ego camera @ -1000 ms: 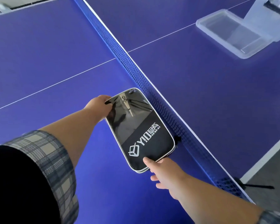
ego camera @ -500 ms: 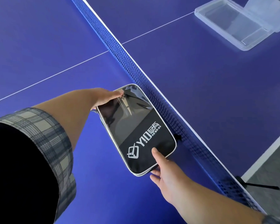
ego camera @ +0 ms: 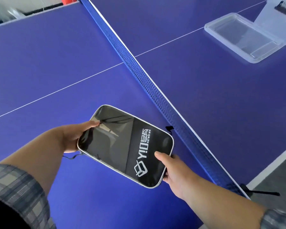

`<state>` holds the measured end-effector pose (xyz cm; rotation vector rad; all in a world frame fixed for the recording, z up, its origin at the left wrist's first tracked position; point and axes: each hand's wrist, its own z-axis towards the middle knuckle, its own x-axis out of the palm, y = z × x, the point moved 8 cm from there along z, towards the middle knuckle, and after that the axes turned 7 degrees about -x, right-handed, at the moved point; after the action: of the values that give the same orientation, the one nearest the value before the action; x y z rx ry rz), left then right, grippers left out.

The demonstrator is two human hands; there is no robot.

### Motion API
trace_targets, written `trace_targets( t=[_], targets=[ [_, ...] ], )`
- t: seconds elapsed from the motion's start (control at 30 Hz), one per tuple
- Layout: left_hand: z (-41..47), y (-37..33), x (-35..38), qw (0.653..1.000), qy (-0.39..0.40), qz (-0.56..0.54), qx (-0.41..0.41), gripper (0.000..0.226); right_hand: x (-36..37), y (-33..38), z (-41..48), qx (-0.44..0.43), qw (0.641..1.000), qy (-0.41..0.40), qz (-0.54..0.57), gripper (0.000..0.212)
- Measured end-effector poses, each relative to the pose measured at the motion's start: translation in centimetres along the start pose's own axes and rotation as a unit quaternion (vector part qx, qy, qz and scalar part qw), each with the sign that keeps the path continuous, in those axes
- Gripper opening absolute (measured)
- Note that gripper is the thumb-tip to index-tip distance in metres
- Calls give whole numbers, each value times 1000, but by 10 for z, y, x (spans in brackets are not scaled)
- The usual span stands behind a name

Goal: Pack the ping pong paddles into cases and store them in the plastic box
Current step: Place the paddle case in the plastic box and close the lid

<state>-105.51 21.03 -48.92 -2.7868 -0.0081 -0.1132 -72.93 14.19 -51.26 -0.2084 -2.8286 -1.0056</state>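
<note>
**A:** Grips first, quick.

**B:** Your left grip point(ego camera: 71, 138) clasps the case point(ego camera: 125, 146) at its 9 o'clock end, thumb on top. Your right grip point(ego camera: 177, 172) pinches the 4 o'clock corner, thumb on the logo face. Both are grasping, and the case spans between them. It looks lifted off the tabletop point(ego camera: 40, 63).

**A:** Step?

**B:** Moving a case toward storage, I'd judge. No paddle is visible inside, and I can't tell the zip's state.

**A:** Target?

**B:** The plastic box point(ego camera: 229, 45) is at 1 o'clock from the case, well apart, across the net point(ego camera: 155, 90). It looks open. Next you need to carry the case over the net, keep it level, and lower it in.
</note>
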Motion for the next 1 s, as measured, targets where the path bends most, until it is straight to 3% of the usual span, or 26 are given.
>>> trace_targets(
  t=[0.23,0.37,0.53,0.8,1.0],
  targets=[
    [-88,72,-12,984,-17,-155,84,66,40,65,-37,-59,992,79,-78,56],
    [-138,103,-2,978,46,-145,141,72,52,76,-76,-92,987,104,-75,49],
    [-182,127,7,974,58,-130,178,71,49,67,-132,-141,986,68,-58,50],
    [-223,133,44,968,25,-93,231,52,-5,54,-221,-228,973,-13,-31,24],
    [-243,108,131,967,37,-43,249,55,-90,63,-269,-286,955,-60,42,33]
  ],
)
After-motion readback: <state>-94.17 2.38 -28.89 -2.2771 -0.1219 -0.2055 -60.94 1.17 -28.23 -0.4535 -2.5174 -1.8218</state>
